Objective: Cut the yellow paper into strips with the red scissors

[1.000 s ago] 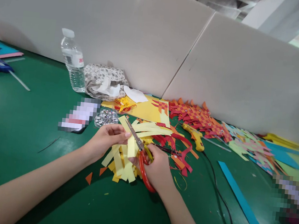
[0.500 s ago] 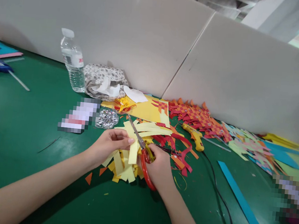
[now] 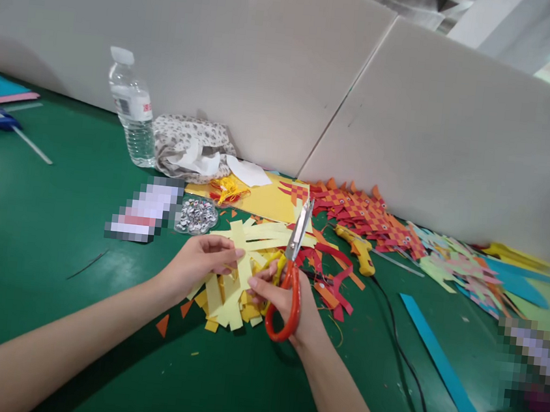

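My left hand is closed, pinching the edge of a pale yellow paper strip between thumb and fingers. In my right hand are scissors with red and yellow handles, their blades pointing up and away from the strip. The right thumb and fingertips reach close to the strip's right edge; whether they touch it I cannot tell. Below and behind the hands lies a heap of yellow paper strips, with red paper scraps to its right.
A water bottle stands by a patterned cloth pouch along the grey partition. Near them sits a dish of googly eyes. Woven orange-red paper fish, a yellow glue gun with its cord and a blue strip lie rightward.
The scissors have swung from slanting across the strip to pointing upward, away from it. My right fingers have moved toward the strip, while my left hand keeps its pinch.
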### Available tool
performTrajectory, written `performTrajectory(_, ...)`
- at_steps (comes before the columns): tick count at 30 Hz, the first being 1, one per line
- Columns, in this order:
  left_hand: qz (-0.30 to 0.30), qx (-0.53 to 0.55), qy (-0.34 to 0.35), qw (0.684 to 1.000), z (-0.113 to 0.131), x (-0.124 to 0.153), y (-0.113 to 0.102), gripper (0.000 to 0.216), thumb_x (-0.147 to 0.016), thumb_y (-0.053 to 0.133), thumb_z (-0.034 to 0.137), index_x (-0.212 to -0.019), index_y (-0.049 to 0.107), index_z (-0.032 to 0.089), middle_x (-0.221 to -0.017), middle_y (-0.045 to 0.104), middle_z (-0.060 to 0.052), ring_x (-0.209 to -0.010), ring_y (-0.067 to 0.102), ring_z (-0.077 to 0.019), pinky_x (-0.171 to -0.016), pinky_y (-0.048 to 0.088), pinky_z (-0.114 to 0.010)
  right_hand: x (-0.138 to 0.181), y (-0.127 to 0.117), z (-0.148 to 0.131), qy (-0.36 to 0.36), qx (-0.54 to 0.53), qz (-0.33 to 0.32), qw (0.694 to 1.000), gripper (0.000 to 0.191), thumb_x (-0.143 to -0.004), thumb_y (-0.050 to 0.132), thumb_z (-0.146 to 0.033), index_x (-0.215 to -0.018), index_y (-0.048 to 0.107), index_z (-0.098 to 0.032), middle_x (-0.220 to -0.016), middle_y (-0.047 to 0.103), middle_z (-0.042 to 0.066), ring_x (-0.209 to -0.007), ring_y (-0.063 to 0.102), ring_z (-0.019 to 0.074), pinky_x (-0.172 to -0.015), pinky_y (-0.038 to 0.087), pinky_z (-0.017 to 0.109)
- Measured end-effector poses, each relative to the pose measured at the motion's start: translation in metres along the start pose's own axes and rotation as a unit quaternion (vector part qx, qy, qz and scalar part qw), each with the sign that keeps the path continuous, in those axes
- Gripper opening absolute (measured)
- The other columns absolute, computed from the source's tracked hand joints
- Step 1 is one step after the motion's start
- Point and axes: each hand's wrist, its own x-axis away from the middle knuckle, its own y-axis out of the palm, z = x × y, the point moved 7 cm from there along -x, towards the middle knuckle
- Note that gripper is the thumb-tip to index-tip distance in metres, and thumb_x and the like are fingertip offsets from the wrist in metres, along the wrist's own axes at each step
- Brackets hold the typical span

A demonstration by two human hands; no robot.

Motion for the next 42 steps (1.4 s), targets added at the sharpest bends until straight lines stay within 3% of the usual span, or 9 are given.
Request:
performTrajectory(14,0.009,0.011,-0.009,1.000,0.006,-0.003,-0.006,0.016,-0.065,0.074,0.032,-0.069,0.069,0.017,-0.069,0.067,-0.005,-0.062,0.061,-0.0121,-0.060,0.051,-0.021,-0.001,-0.001,0.001,-0.004,-0.005,-0.012,1.000,0.039,-0.055,0.079,-0.025,-0.070,0.043,-0.019,-0.061,0.057,-0.005,-0.056,0.061,0.0120,-0.058,0.053,0.027)
performTrajectory(20,0.033,0.022,0.005,0.999,0.012,-0.005,-0.015,0.019,-0.064,0.075,0.033,-0.072,0.068,0.016,-0.071,0.066,-0.001,-0.065,0.060,-0.0100,-0.062,0.050,-0.021,0.000,0.002,0.002,0.001,-0.009,-0.036,0.999,0.036,-0.057,0.077,-0.022,-0.068,0.043,-0.019,-0.059,0.056,-0.006,-0.055,0.059,0.0098,-0.060,0.053,0.026)
performTrajectory(36,0.025,0.062,-0.015,0.998,0.007,-0.009,-0.018,0.017,-0.065,0.075,0.028,-0.072,0.066,0.016,-0.064,0.065,-0.001,-0.057,0.059,-0.0080,-0.055,0.048,-0.018,0.000,0.003,0.000,-0.006,0.007,-0.039,0.999,0.034,-0.057,0.077,-0.021,-0.066,0.044,-0.018,-0.059,0.055,-0.006,-0.055,0.060,0.0117,-0.064,0.053,0.031)
performTrajectory(42,0.016,0.057,-0.020,0.998,0.006,-0.008,-0.013,0.019,-0.065,0.074,0.030,-0.070,0.063,0.016,-0.067,0.062,0.001,-0.060,0.059,-0.0090,-0.059,0.050,-0.021,-0.001,0.002,0.001,-0.009,0.012,-0.035,0.999,0.034,-0.057,0.076,-0.022,-0.065,0.043,-0.019,-0.058,0.055,-0.005,-0.055,0.059,0.0117,-0.063,0.052,0.030)
